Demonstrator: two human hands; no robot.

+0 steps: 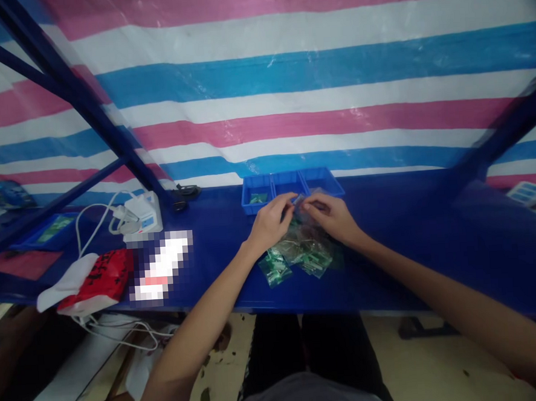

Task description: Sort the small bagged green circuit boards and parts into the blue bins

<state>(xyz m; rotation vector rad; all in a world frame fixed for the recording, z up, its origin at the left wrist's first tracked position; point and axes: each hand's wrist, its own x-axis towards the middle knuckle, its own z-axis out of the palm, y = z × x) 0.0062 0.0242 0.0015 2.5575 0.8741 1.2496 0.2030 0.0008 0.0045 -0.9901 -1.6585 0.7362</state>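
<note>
Both of my hands meet over a pile of small clear bags with green contents (314, 252) on the blue table. My left hand (273, 219) pinches one edge of a small clear plastic bag (299, 203). On its other side, the curled fingers of my right hand (331, 216) grip the same bag. Whatever is inside the held bag is too small and blurred to make out. One green-filled bag (276, 268) lies at the pile's left front. Just behind my hands stands a blue divided tray (258, 208), with a green packet (259, 198) in its left compartment.
On the left are a white power strip (144, 214) with cables, a red bag (104, 274), a white cap-like item (64, 282) and another blue tray (47, 235). Blue frame posts (104, 129) rise before a striped sheet (287, 72). A person's arm (8, 343) shows at lower left.
</note>
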